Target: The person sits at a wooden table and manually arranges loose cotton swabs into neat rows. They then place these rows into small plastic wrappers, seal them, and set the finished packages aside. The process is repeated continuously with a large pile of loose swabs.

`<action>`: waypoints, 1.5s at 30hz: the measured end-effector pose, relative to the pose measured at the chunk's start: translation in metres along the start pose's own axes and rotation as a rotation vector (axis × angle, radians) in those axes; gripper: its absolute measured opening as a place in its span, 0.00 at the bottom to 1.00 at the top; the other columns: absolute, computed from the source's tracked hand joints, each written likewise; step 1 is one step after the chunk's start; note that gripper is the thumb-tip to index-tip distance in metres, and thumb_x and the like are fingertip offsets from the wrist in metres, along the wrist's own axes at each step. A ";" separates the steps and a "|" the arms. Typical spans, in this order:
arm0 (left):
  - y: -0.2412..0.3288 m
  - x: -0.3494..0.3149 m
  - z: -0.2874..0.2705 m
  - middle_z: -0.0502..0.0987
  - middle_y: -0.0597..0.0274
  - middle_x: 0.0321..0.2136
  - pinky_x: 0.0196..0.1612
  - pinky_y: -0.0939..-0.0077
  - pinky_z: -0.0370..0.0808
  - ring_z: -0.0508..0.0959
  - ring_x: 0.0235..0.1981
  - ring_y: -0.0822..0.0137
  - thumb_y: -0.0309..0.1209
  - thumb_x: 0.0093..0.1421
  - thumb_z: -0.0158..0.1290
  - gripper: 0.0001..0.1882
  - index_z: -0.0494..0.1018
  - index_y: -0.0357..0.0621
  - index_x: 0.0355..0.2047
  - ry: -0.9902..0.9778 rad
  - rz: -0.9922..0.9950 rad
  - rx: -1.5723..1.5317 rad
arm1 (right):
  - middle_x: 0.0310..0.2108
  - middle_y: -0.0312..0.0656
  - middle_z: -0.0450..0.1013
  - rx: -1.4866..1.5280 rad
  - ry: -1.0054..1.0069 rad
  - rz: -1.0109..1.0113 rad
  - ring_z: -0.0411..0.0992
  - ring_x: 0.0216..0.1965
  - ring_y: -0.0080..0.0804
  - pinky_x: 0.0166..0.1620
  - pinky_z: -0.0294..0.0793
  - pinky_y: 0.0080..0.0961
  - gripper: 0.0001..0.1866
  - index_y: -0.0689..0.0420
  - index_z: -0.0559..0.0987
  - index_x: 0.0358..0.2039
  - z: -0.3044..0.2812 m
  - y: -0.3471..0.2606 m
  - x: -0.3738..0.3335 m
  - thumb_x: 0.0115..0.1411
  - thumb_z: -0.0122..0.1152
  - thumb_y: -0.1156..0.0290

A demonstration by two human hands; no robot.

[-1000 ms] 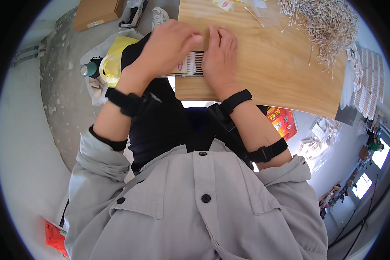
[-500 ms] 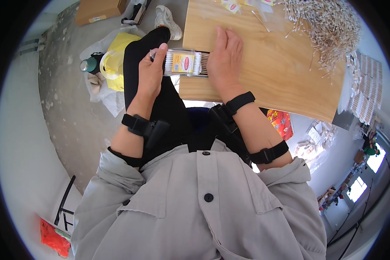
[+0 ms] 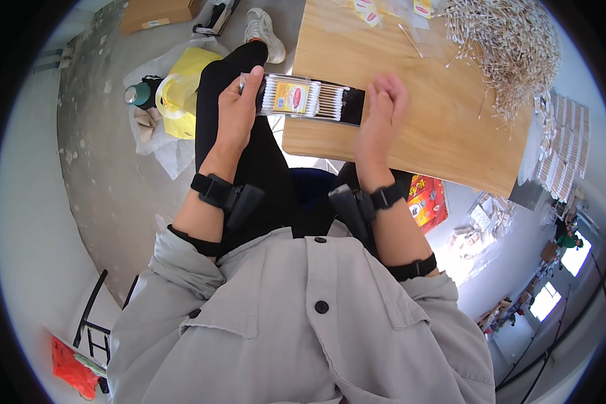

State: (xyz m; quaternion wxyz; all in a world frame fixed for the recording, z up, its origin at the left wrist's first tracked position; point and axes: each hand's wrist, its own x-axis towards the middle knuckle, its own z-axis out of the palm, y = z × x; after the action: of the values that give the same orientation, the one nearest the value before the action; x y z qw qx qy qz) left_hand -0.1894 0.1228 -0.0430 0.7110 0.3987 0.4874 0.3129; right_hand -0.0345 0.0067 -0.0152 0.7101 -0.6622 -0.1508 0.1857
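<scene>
Left hand [image 3: 236, 114] is gripping the clear packet of cotton swabs [image 3: 303, 99] by its left end, fingers curled shut around it, thumb on top. Right hand [image 3: 378, 120] is sitting at the packet's right end, fingers mostly straight and loosely together, palm side toward the packet's dark end; touching it or just beside it, not clamping. The packet is hanging level just off the near-left edge of the wooden board [image 3: 411, 135], at 12 o'clock from the chest, above the lap.

Step judged: squaring or checking a filled packet. Next move probably calls for a firm hold from the right hand before setting it aside or closing the end.

Packages and labels: the packet is carrying a small yellow label with a red oval at its middle. A loose heap of cotton swabs [image 3: 512, 47] is lying at 1 o'clock on the board. Small yellow-red label slips [image 3: 367, 10] are lying at 12 o'clock on the board's far edge. A yellow plastic bag [image 3: 182, 87] is lying at 10 o'clock on the floor, with a cardboard box [image 3: 158, 13] at 11 o'clock. A red-yellow printed carton [image 3: 427, 198] is showing under the board at 3 o'clock.
</scene>
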 end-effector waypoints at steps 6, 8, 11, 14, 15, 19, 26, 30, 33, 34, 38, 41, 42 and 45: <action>-0.005 0.004 -0.002 0.70 0.77 0.20 0.25 0.86 0.60 0.63 0.22 0.85 0.41 0.66 0.56 0.16 0.77 0.41 0.26 -0.035 0.021 0.014 | 0.55 0.53 0.66 0.045 -0.082 0.010 0.65 0.58 0.36 0.64 0.63 0.32 0.20 0.67 0.61 0.60 0.015 0.006 -0.020 0.72 0.41 0.69; 0.000 0.000 0.002 0.71 0.77 0.21 0.25 0.86 0.61 0.64 0.22 0.85 0.40 0.66 0.56 0.17 0.77 0.40 0.26 -0.046 0.074 0.009 | 0.56 0.54 0.65 0.017 -0.107 0.005 0.64 0.58 0.36 0.65 0.62 0.32 0.21 0.67 0.60 0.60 0.021 0.008 -0.025 0.73 0.41 0.68; -0.005 0.001 -0.003 0.72 0.76 0.21 0.26 0.86 0.63 0.65 0.23 0.85 0.39 0.67 0.55 0.17 0.76 0.38 0.26 -0.055 0.126 0.053 | 0.57 0.54 0.63 -0.032 -0.162 -0.002 0.62 0.62 0.38 0.68 0.57 0.33 0.22 0.67 0.58 0.61 0.025 0.006 -0.028 0.74 0.38 0.66; -0.006 0.001 -0.003 0.72 0.75 0.21 0.27 0.86 0.63 0.65 0.24 0.85 0.40 0.67 0.55 0.18 0.76 0.37 0.26 -0.048 0.145 0.074 | 0.57 0.54 0.63 0.014 -0.130 -0.003 0.62 0.61 0.38 0.67 0.57 0.33 0.22 0.66 0.59 0.61 0.024 0.007 -0.028 0.74 0.37 0.65; -0.005 0.000 -0.001 0.73 0.75 0.21 0.27 0.86 0.63 0.65 0.24 0.85 0.40 0.67 0.55 0.18 0.76 0.37 0.27 -0.043 0.148 0.073 | 0.57 0.54 0.63 0.046 -0.103 -0.002 0.62 0.60 0.37 0.66 0.59 0.32 0.21 0.66 0.60 0.61 0.024 0.008 -0.028 0.74 0.37 0.65; -0.003 -0.002 0.002 0.72 0.75 0.21 0.26 0.86 0.64 0.65 0.23 0.85 0.40 0.67 0.55 0.18 0.76 0.37 0.27 -0.009 0.147 0.097 | 0.58 0.53 0.62 -0.002 -0.108 -0.008 0.62 0.60 0.37 0.66 0.57 0.32 0.22 0.66 0.59 0.62 0.028 0.008 -0.031 0.74 0.37 0.64; -0.002 -0.003 0.002 0.73 0.74 0.21 0.26 0.86 0.65 0.66 0.24 0.85 0.40 0.68 0.54 0.18 0.75 0.37 0.27 -0.014 0.097 0.104 | 0.58 0.51 0.59 -0.032 -0.146 -0.007 0.59 0.62 0.39 0.66 0.54 0.33 0.24 0.66 0.58 0.63 0.047 0.007 -0.043 0.73 0.38 0.64; 0.002 -0.006 0.005 0.73 0.74 0.22 0.27 0.86 0.65 0.66 0.24 0.84 0.40 0.68 0.54 0.18 0.74 0.37 0.28 -0.014 0.067 0.113 | 0.58 0.51 0.57 -0.037 -0.164 0.009 0.59 0.61 0.40 0.65 0.55 0.34 0.23 0.67 0.58 0.62 0.059 0.003 -0.048 0.73 0.37 0.65; -0.004 -0.005 0.004 0.72 0.73 0.23 0.27 0.86 0.66 0.66 0.24 0.84 0.40 0.68 0.53 0.17 0.74 0.37 0.29 -0.005 0.071 0.062 | 0.56 0.51 0.57 -0.130 -0.139 -0.060 0.59 0.59 0.40 0.65 0.55 0.34 0.23 0.67 0.59 0.62 0.067 0.007 -0.051 0.73 0.37 0.65; -0.007 -0.003 0.003 0.72 0.73 0.24 0.27 0.86 0.66 0.66 0.25 0.84 0.41 0.68 0.54 0.17 0.74 0.37 0.30 -0.007 0.076 0.040 | 0.56 0.51 0.57 -0.149 -0.131 -0.059 0.60 0.59 0.40 0.65 0.55 0.34 0.23 0.67 0.59 0.62 0.070 0.007 -0.051 0.73 0.37 0.65; -0.010 -0.001 0.002 0.72 0.73 0.23 0.27 0.86 0.67 0.67 0.25 0.84 0.41 0.68 0.53 0.17 0.74 0.38 0.31 -0.014 0.030 -0.035 | 0.56 0.51 0.57 -0.181 -0.121 -0.031 0.60 0.58 0.39 0.64 0.56 0.34 0.23 0.67 0.60 0.62 0.073 0.005 -0.052 0.73 0.37 0.66; -0.012 0.000 0.001 0.72 0.73 0.23 0.27 0.85 0.68 0.69 0.24 0.83 0.41 0.68 0.52 0.16 0.73 0.40 0.33 0.000 -0.077 -0.174 | 0.56 0.51 0.58 -0.168 -0.145 -0.016 0.60 0.58 0.39 0.64 0.56 0.33 0.23 0.67 0.60 0.61 0.071 0.002 -0.050 0.73 0.37 0.65; -0.013 0.000 0.000 0.72 0.73 0.23 0.27 0.85 0.69 0.70 0.24 0.83 0.41 0.69 0.52 0.15 0.73 0.41 0.33 0.007 -0.117 -0.236 | 0.56 0.50 0.58 -0.164 -0.155 -0.015 0.61 0.58 0.39 0.64 0.56 0.33 0.22 0.67 0.60 0.61 0.071 0.002 -0.049 0.73 0.37 0.65; -0.016 0.003 -0.007 0.77 0.69 0.30 0.35 0.81 0.76 0.77 0.31 0.78 0.39 0.70 0.49 0.12 0.72 0.44 0.35 -0.118 -0.151 -0.395 | 0.55 0.49 0.59 -0.150 -0.150 -0.006 0.61 0.57 0.39 0.63 0.57 0.33 0.22 0.67 0.61 0.61 0.070 0.004 -0.048 0.73 0.37 0.65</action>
State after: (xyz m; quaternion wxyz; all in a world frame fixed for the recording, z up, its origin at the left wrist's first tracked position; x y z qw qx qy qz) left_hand -0.1940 0.1192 -0.0600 0.8242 0.2315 0.4025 0.3242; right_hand -0.1100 0.0465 -0.0124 0.6460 -0.6972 -0.2187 0.2209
